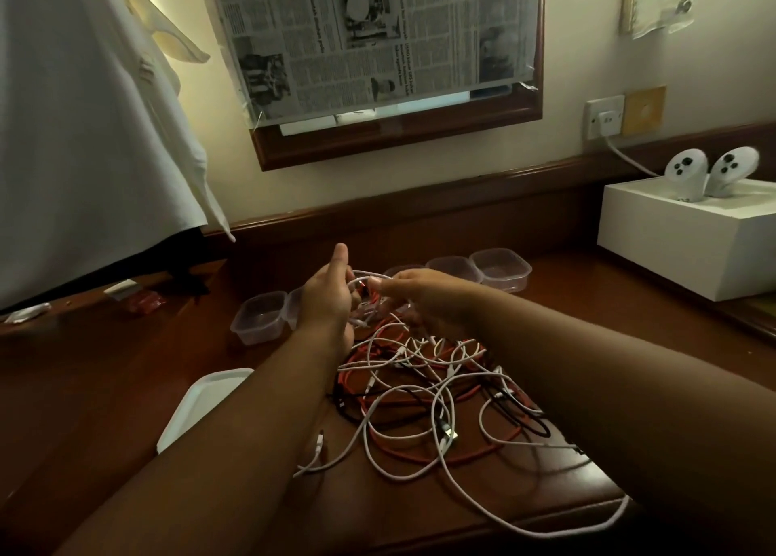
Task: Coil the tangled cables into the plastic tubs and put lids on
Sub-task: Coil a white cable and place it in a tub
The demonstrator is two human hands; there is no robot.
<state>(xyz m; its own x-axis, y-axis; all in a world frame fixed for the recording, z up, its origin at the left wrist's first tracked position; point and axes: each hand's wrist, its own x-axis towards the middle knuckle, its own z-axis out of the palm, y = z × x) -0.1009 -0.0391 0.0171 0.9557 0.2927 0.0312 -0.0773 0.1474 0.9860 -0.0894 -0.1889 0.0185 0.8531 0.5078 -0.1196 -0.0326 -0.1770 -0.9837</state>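
Note:
A tangle of white, red and black cables (436, 391) lies on the brown wooden desk (105, 387). Both hands are raised over its far edge. My left hand (325, 299) grips a small bundle of white and red cable. My right hand (413, 293) pinches a white strand of the same bundle, and a loop arches between the two hands. Several clear plastic tubs stand in a row behind: one at the left (258, 318), two at the right (502, 267) (453, 267), others partly hidden by my hands. White lids (201, 404) lie stacked at the left.
A white box (688, 244) holding two white controllers (709, 171) stands at the back right, with a cord to the wall socket (604, 118). A white cloth (84, 135) hangs at the left. A red packet (145, 302) and small items lie near it.

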